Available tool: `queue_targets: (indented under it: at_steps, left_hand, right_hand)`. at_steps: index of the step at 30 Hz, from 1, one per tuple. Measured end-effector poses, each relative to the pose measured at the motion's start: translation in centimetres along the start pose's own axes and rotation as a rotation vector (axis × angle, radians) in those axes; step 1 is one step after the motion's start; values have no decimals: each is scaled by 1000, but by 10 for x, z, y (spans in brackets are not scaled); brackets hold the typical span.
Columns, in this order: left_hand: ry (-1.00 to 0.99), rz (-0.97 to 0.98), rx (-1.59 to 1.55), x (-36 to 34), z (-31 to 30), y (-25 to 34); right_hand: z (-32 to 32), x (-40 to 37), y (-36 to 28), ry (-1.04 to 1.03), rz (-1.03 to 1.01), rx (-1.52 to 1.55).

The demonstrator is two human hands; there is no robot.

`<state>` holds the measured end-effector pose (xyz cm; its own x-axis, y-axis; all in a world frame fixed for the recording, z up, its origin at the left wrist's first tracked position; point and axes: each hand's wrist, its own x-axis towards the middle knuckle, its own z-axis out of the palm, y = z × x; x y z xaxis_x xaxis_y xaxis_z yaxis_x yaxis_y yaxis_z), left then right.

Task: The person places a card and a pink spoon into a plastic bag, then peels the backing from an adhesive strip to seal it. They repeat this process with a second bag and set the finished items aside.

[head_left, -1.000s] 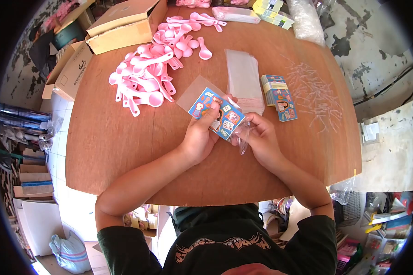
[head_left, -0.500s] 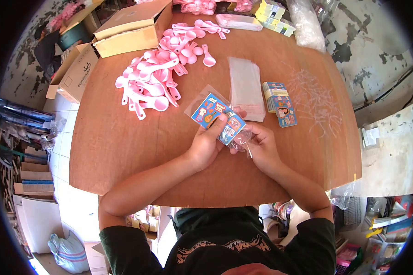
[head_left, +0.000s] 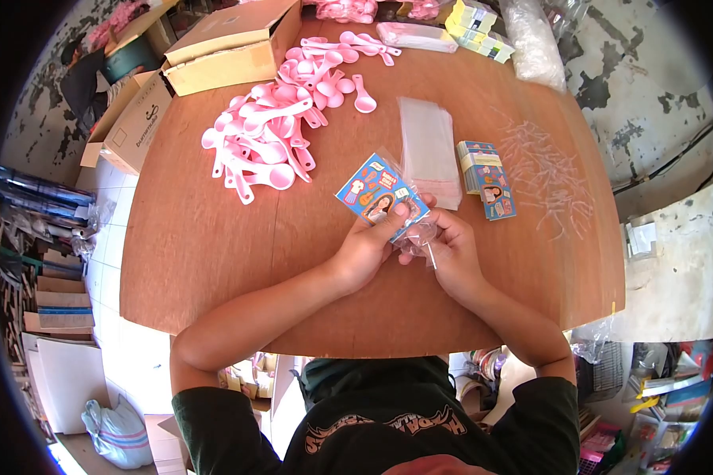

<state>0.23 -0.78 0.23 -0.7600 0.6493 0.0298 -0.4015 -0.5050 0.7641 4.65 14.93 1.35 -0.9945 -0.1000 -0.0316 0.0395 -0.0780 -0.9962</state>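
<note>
Held the blue card (head_left: 376,190) by its lower right end in the left hand (head_left: 366,253), thumb flat on the printed face. Pinched the gathered clear bag (head_left: 420,235) in the right hand (head_left: 458,253), with 1 thin white strip (head_left: 432,258) poking down beside the grip. Could not tell how firmly. Had the card just ahead of the left hand and up to the left of the right hand, raised above the wooden table (head_left: 214,261), its long axis sloping from upper left to lower right, toward the right hand. Placed the left hand nearer the card, the right nearer the bunched bag at its low end. Saw beyond the hands 1 pile of flat bags (head_left: 429,142), then 1 banded stack of cards (head_left: 495,191), then loose pale strips (head_left: 543,170); to the left, pink spoons (head_left: 265,131). Read roughly "bumm…" on the open carton (head_left: 139,127). Made out red title lettering on the card, too small for reading, and upside-down letters on the dark shirt (head_left: 388,396), not safely legible
</note>
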Motion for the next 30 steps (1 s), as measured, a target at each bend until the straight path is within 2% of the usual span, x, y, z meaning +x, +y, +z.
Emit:
queue_targets:
  at_steps: [4,6,7,9,11,13,15,18,21,22,23,25,27,30]
  left_hand:
    - [10,-32,3,1,0,2]
    - [23,-40,-13,3,1,1]
    - [75,-22,-63,4,2,0]
    - [130,2,-115,5,1,1]
    - [169,-104,-224,7,-4,7]
    - [144,-96,-288,9,-11,12]
    - [151,-73,-436,11,-14,16]
    - [170,-46,-422,14,-21,20]
    - [185,-7,-404,13,-25,23]
    - [194,-8,-407,13,-25,24]
    - [195,-5,-405,13,-26,24]
    - [176,-19,-353,15,-25,21]
    - [176,-27,-334,16,-25,19]
    - [172,-24,-314,15,-26,19]
  right_hand:
    - [3,3,7,-7,-23,21]
    - [12,1,7,172,-250,-54]
    - [12,2,2,167,-253,-55]
    - [10,3,-13,345,-833,-761]
    - [5,-3,-18,252,-837,-819]
    - [4,-3,-22,88,-1141,-1002]
    - [4,-5,-20,26,-1231,-971]
    - [1,-10,-31,-29,-1277,-979]
    - [0,-2,-49,10,-1243,-904]
    - [2,10,-61,62,-1109,-902]
    - [2,25,-70,116,-971,-898]
    - [0,74,-73,105,-863,-906]
    - [-7,131,-76,-8,-866,-1060]
    - [-24,206,-47,-27,-890,-1205]
